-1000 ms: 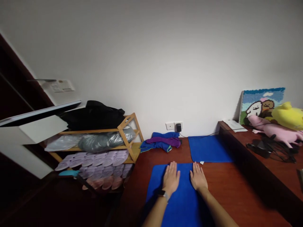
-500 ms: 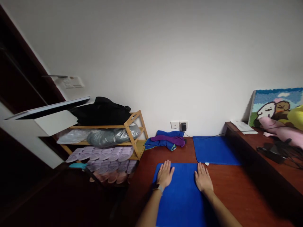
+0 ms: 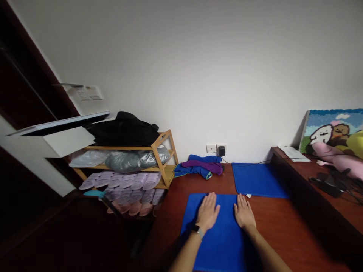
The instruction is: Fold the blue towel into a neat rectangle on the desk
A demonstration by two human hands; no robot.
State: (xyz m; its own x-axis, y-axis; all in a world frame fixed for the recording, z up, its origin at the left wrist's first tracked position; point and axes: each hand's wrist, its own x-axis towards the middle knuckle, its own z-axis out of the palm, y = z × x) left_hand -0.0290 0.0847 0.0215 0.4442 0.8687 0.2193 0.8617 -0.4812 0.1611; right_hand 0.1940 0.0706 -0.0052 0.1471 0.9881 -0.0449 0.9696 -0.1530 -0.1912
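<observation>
A blue cloth (image 3: 224,241) lies spread flat on the brown wooden table in front of me. My left hand (image 3: 207,212), with a watch (image 3: 196,229) on its wrist, rests palm down on the cloth left of its middle, fingers stretched out. Along the cloth's right edge my right hand (image 3: 244,212) lies flat, its fingers straight and pointing to the wall. Neither hand grips anything. Beyond, to the right, another blue cloth (image 3: 258,179) with a small white tag (image 3: 248,195) is laid flat. Crumpled blue and purple cloths (image 3: 198,166) are heaped near the wall.
On the left stands a wooden rack (image 3: 163,158) with bagged items, a black bag (image 3: 124,130) and several slippers (image 3: 138,181). A raised ledge (image 3: 276,153) at the right carries a pink plush toy (image 3: 337,158), cables and a picture (image 3: 334,128). A black plug (image 3: 221,150) sits in the wall socket.
My left hand has slid right from the cloth's left edge toward its middle, fingers still flat. My right hand stays at the right edge. The camera view has shifted slightly.
</observation>
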